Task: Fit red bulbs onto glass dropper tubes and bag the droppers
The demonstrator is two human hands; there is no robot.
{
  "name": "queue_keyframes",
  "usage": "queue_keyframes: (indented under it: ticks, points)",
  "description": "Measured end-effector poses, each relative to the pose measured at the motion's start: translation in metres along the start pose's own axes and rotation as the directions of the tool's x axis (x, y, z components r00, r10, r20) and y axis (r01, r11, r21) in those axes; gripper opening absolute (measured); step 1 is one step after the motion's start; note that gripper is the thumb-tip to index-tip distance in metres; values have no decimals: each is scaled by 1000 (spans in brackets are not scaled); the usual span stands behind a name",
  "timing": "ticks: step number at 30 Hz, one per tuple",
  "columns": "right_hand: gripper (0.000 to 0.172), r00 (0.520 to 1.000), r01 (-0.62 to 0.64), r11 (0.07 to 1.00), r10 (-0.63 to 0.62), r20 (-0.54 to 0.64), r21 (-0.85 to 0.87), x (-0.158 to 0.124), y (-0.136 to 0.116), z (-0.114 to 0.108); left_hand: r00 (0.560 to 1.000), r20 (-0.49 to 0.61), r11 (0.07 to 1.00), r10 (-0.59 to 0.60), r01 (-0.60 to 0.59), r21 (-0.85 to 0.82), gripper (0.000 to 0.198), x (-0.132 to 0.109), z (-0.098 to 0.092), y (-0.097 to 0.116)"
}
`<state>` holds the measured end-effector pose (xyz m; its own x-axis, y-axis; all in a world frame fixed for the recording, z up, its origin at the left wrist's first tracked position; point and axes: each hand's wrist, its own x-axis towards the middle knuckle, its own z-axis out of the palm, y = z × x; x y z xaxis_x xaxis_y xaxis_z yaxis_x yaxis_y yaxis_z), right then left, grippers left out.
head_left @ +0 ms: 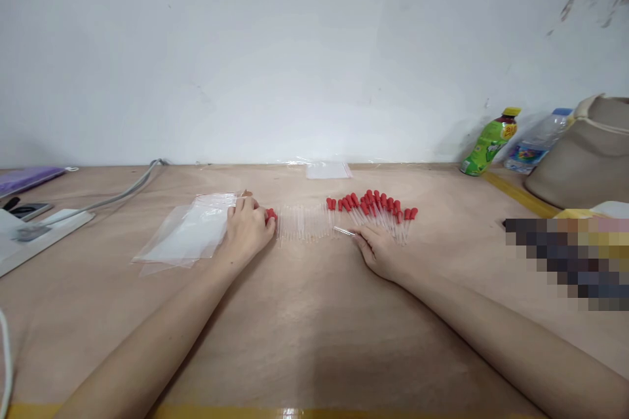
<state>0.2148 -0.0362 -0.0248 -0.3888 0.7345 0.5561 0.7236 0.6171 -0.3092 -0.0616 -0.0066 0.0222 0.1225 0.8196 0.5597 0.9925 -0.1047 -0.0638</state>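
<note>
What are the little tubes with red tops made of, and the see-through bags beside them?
Red tops: probably rubber; they look matte, soft and rounded.
Tubes: clear and faintly shiny, so glass or hard plastic; I cannot tell which.
Bags: thin plastic film, glossy and wrinkled, with the brown table showing through.
</note>
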Motion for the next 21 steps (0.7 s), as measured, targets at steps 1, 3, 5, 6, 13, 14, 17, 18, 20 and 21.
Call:
queue_keyframes:
  ticks: [1,3,5,6,13,14,17,18,20,21]
  points:
    - [25,1000,1,1000,-1,-3,3,0,0,0,1000,-12,1000,1,-1,-20,26,0,-1,0]
    - [26,1000,1,1000,-1,-14,13,0,0,1,999,-48,997,11,-14,-74,25,0,-5,3]
    - [26,1000,-8,1000,8,-19,16,0,0,0,995,-81,980,62,-76,-182,22,-2,-11,10]
    - [25,1000,-16,1000,16,-18,13,1,-1,0,990,-94,957,106,-127,-260,20,-4,-14,14]
    - [20,999,-47,999,47,-5,9,2,-3,-6,899,6,642,438,-308,-703,9,-35,-10,41]
    - [19,999,-46,999,46,4,8,2,-3,-6,896,29,629,444,-289,-722,9,-38,-8,43]
    - [18,998,-41,999,41,38,-4,1,-4,-6,894,70,638,442,-259,-725,16,-42,-4,46]
    - [19,998,-36,999,36,48,-9,1,-4,-6,891,75,646,448,-265,-716,19,-42,-4,48]
    - [20,998,-8,1000,9,59,-17,0,-4,-5,879,80,653,469,-285,-702,22,-41,-3,51]
    - [21,998,9,1000,-8,59,-17,0,-4,-4,879,78,655,471,-289,-698,20,-41,-2,53]
